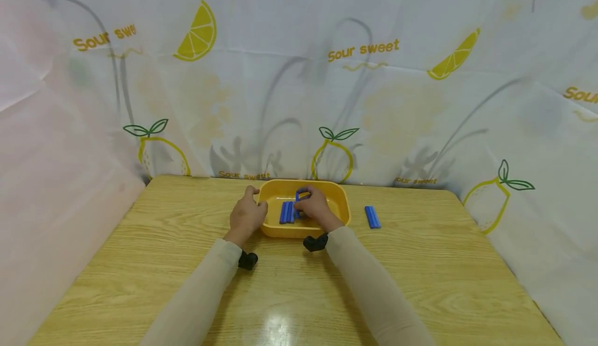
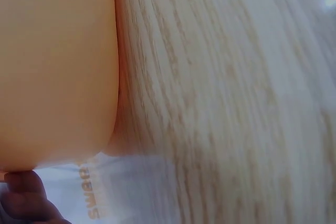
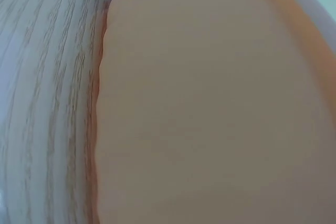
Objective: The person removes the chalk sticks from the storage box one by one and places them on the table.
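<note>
A yellow plastic basin [image 1: 343,208] sits on the wooden table in the head view. At its left end, my left hand [image 1: 246,215] grips the rim; in the left wrist view, its fingertips [image 2: 26,195] are against the basin's outer wall [image 2: 58,66]. My right hand [image 1: 314,204] reaches over the near rim and pinches a slim blue stick [image 1: 297,198] inside the basin. Several similar blue sticks [image 1: 286,212] lie side by side on the basin floor, just left of those fingers. The basin's wall [image 3: 210,103] fills most of the right wrist view.
More blue sticks [image 1: 372,217] lie together on the table [image 1: 420,263], right of the basin. Behind the table's far edge hangs a white cloth [image 1: 280,91] printed with lemons, and it also flanks both sides.
</note>
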A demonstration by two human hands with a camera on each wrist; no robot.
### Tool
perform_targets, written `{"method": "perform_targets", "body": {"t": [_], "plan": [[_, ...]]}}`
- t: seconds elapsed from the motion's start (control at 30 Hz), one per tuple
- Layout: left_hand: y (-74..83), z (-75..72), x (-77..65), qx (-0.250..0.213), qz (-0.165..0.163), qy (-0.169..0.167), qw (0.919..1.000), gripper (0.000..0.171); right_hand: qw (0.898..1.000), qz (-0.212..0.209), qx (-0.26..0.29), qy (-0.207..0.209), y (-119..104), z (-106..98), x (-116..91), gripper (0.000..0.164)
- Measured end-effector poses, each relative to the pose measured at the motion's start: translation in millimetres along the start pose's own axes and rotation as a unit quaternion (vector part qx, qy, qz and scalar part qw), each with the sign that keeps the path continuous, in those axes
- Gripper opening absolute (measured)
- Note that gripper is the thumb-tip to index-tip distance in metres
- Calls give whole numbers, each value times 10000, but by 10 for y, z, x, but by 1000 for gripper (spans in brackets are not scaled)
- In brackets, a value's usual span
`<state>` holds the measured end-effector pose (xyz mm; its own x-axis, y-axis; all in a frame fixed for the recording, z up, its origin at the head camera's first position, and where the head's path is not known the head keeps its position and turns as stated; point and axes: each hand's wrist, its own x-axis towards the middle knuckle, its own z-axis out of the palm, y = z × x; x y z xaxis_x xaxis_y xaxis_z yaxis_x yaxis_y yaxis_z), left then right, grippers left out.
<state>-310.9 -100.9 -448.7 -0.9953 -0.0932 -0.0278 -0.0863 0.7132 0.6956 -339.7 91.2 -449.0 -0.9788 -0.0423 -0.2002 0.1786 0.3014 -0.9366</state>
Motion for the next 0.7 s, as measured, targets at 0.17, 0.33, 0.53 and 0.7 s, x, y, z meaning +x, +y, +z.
{"method": "perform_targets", "body": {"t": [0.17, 0.33, 0.53, 0.7], "plan": [[13, -13, 1, 146, -8, -53, 9999, 45, 9999, 25, 99, -57, -35, -18, -9, 46], [38, -32, 1, 170, 11, -97, 9998, 46, 9996, -48, 205, -161, -69, -58, -36, 45], [62, -46, -17, 196, -34, -113, 9997, 48, 9996, -113, 181, -180, -122, -111, -90, 44], [62, -37, -25, 262, -86, -85, 9996, 47, 9996, -62, 202, -203, -141, -165, -111, 46]]}}
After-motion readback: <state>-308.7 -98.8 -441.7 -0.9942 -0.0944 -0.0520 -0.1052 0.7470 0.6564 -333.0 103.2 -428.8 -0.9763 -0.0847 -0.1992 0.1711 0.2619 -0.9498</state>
